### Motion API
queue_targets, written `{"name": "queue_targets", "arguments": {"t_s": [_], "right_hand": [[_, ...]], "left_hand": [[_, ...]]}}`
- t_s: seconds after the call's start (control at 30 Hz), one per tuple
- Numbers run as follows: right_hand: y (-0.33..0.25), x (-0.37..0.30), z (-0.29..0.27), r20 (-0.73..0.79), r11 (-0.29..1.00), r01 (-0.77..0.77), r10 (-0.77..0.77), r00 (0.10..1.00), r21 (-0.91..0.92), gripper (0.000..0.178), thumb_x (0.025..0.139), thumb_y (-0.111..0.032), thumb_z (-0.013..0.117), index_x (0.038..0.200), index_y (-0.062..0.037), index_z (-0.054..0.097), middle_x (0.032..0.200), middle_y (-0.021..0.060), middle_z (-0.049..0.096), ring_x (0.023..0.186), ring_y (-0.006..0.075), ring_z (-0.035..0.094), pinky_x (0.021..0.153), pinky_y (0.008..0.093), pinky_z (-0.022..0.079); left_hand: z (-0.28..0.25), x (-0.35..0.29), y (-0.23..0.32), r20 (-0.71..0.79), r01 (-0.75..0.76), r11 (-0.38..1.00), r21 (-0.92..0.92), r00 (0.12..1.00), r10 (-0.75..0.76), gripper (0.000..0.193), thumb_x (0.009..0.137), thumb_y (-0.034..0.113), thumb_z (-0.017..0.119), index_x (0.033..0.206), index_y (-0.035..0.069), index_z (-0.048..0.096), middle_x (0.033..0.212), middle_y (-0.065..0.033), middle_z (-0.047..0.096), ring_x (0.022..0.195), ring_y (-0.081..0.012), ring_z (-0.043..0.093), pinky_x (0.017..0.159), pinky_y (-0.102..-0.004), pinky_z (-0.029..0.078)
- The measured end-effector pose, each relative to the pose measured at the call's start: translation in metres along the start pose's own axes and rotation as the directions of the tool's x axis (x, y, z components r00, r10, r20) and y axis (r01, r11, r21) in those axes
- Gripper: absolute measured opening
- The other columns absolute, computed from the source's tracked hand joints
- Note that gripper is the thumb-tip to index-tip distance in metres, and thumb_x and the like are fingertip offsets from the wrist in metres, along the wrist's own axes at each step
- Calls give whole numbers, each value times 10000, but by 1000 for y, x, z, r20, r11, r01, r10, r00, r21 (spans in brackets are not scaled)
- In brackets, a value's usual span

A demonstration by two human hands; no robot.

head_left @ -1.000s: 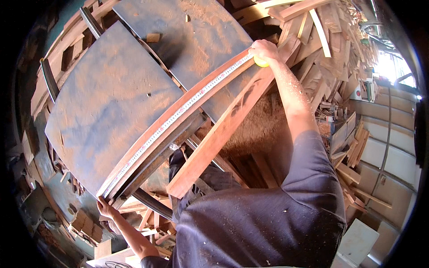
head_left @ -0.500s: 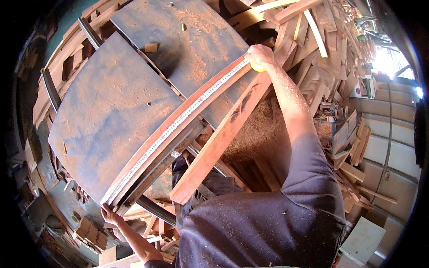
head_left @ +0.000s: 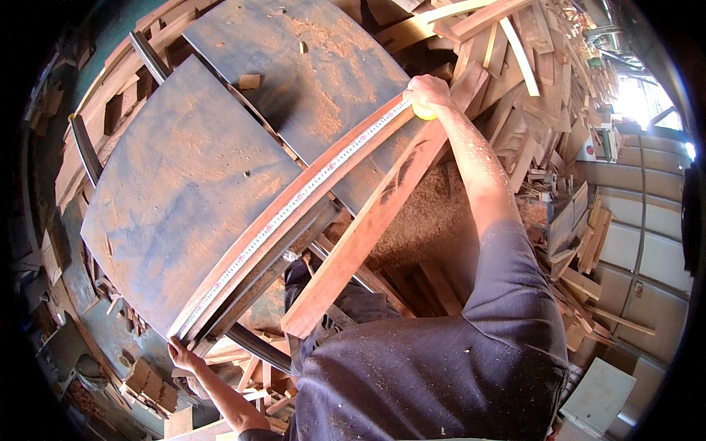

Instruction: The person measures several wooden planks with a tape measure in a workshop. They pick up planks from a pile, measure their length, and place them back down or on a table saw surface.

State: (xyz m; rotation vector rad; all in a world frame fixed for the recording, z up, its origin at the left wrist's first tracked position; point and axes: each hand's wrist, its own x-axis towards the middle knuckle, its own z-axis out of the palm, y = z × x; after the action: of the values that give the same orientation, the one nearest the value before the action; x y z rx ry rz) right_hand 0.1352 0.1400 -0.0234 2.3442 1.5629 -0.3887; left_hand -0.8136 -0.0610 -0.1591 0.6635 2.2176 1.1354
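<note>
A tape measure blade (head_left: pixel 299 197), white with red and black markings, lies stretched along a long reddish wooden board (head_left: pixel 257 257). The board rests on the edge of a dusty metal machine table (head_left: pixel 176 169). At the board's near left end, my left hand (head_left: pixel 185 356) pinches the tape's end against the wood. My right hand (head_left: pixel 428 92) is closed around the yellow tape case (head_left: pixel 424 112) at the far right end. The palm hides most of that case. A second wooden board (head_left: pixel 360 239) slants beside the first, below my right forearm.
A small wood block (head_left: pixel 249 81) and sawdust lie on the second metal table plate (head_left: pixel 334 51). Piled offcuts (head_left: pixel 540 95) fill the far right. Curved metal rails (head_left: pixel 86 151) stick out at the left. Sawdust (head_left: pixel 423 209) heaps under the slanting board.
</note>
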Motion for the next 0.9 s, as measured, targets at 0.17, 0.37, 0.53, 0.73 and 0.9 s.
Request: {"name": "queue_targets", "arguments": {"t_s": [0.17, 0.37, 0.53, 0.73, 0.9], "right_hand": [[-4, 2, -2, 37, 1000, -22, 23, 999, -17, 336, 867, -377, 647, 992, -100, 790, 1026, 161, 758, 1025, 345, 721, 886, 466, 555], [3, 12, 8, 13, 998, -26, 27, 1000, -58, 341, 869, -379, 661, 983, -84, 788, 1010, 172, 757, 1010, 351, 723, 867, 465, 559], [-2, 10, 5, 27, 998, -25, 26, 999, -64, 322, 873, -365, 670, 988, -88, 787, 1007, 170, 758, 1013, 348, 723, 868, 461, 560], [6, -5, 13, -64, 998, 16, -20, 998, -57, 309, 868, -362, 684, 958, -83, 781, 990, 151, 763, 1000, 342, 727, 862, 464, 561], [28, -15, 25, 53, 991, 66, -60, 997, -119, 329, 825, -378, 722, 910, -64, 775, 952, 161, 761, 958, 333, 737, 830, 462, 569]], "left_hand": [[-1, 2, -4, 10, -11, 1000, -14, 1000, 12, 404, 1003, 323, 701, 1215, -20, 691, 1067, -80, 727, 907, -160, 655, 774, -311, 541], [5, -2, -1, -11, -87, 996, 24, 996, 87, 411, 998, 344, 705, 1188, -21, 695, 1013, -78, 728, 835, -159, 648, 708, -313, 545], [4, -7, 5, -49, -43, 994, 104, 998, 48, 400, 1012, 321, 689, 1194, -36, 701, 1046, -84, 728, 887, -150, 627, 805, -298, 522], [10, -14, 12, -68, -76, 975, 210, 993, 92, 393, 1015, 319, 685, 1174, -41, 708, 1021, -74, 723, 873, -145, 620, 800, -296, 522], [18, -16, 15, -112, -95, 990, 103, 988, 107, 421, 1010, 337, 690, 1198, -40, 702, 1045, -84, 729, 889, -151, 633, 805, -309, 529]]}}
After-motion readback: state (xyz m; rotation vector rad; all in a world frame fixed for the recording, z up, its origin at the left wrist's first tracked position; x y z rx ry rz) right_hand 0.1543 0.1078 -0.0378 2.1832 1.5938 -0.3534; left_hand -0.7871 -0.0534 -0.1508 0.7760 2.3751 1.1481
